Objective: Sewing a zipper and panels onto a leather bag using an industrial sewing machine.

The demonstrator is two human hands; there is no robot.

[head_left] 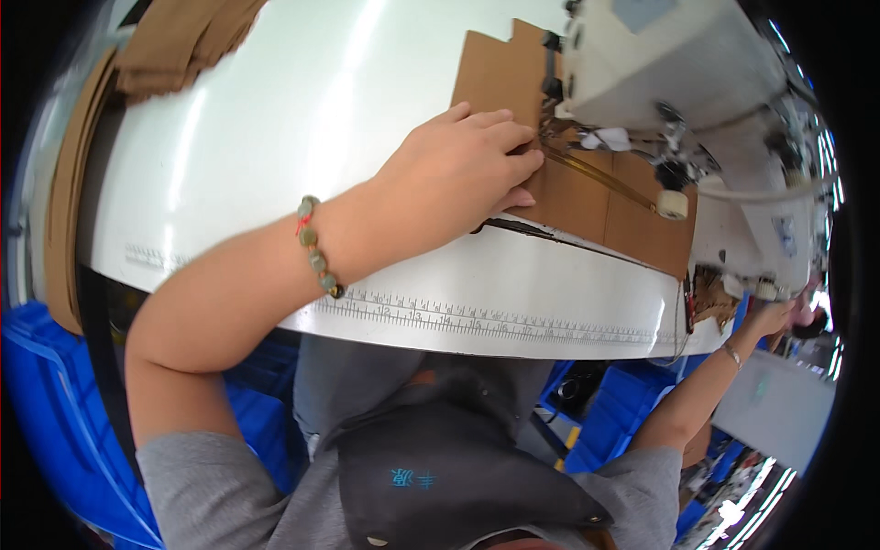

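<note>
My left hand (467, 165), with a beaded bracelet (314, 247) on the wrist, lies on a flat brown panel (500, 69). Its fingers are stretched out beside the needle area of a white sewing machine (678, 55); the needle itself is hard to make out. The panel runs under the machine head and shows again to the right, where a brass-coloured bar (596, 174) crosses above it. Far to the right, my right hand (770, 316) is at the end of the machine. Its fingers are small and partly hidden there.
A white worktable (257, 137) carries a printed ruler scale along its near edge. Folded brown pieces (179, 46) lie at the far left, and more brown sheets (73, 192) stand beside the table. Blue bins (55, 394) sit below on the left, another blue bin (623, 403) on the right.
</note>
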